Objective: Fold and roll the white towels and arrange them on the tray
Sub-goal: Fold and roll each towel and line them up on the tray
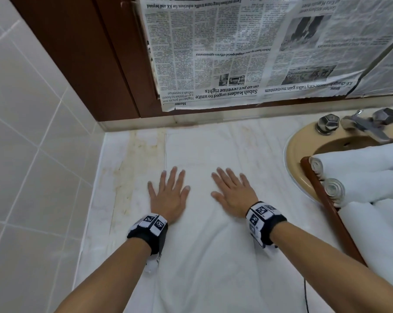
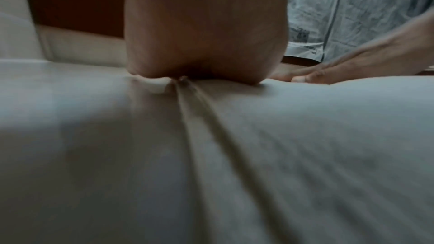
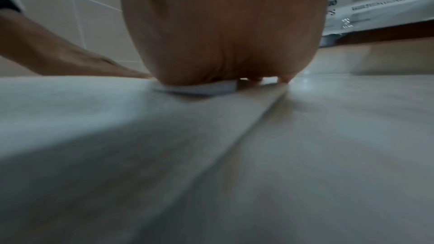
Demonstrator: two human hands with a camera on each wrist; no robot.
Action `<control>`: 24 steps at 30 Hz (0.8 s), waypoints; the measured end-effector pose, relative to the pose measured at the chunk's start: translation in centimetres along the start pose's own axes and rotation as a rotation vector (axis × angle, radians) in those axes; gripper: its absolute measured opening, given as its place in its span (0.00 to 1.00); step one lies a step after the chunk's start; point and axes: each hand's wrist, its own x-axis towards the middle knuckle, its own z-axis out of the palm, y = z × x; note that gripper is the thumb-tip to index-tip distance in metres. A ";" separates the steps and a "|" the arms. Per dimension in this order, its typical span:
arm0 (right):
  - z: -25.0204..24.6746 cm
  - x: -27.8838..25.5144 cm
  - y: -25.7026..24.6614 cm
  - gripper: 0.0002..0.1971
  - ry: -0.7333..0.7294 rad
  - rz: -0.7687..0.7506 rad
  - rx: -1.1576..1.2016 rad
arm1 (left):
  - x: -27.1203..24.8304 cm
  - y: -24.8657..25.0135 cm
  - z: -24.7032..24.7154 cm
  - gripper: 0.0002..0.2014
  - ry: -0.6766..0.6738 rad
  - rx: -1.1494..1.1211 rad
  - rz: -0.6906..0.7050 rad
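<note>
Two flat palms, left hand [image 1: 168, 195] and right hand [image 1: 232, 193], press the spread white towel [image 1: 204, 256], fingers straight, gripping nothing. Rolled towels [image 1: 360, 177] lie on the wooden tray [image 1: 331, 211] over the sink [image 1: 299, 141]

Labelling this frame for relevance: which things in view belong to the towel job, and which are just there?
Job:
- flat white towel, spread on the counter
- left hand and right hand, both flat on it
- rolled towels
- wooden tray holding them

Just there:
- sink basin
- tap
- newspaper
- marble counter
</note>
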 end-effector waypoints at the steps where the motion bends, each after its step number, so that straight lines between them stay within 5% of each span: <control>1: 0.1 0.2 0.9 0.33 -0.002 0.011 0.008 | 0.3 -0.6 0.0 0.29 0.008 -0.014 -0.033; 7: -1.4 1.5 4.2 0.32 0.043 0.161 0.041 | 0.6 -1.0 -1.4 0.29 -0.007 -0.100 -0.132; 11: -0.9 0.7 1.6 0.32 0.107 -0.076 -0.007 | 1.9 1.8 -2.2 0.28 0.067 -0.089 0.059; 14: -0.3 2.3 0.6 0.32 0.089 -0.071 0.015 | 3.7 3.7 -1.5 0.30 0.028 -0.039 0.112; 24: -3.7 8.7 4.9 0.32 0.081 0.121 0.037 | 8.7 2.0 -2.6 0.29 0.044 -0.049 -0.153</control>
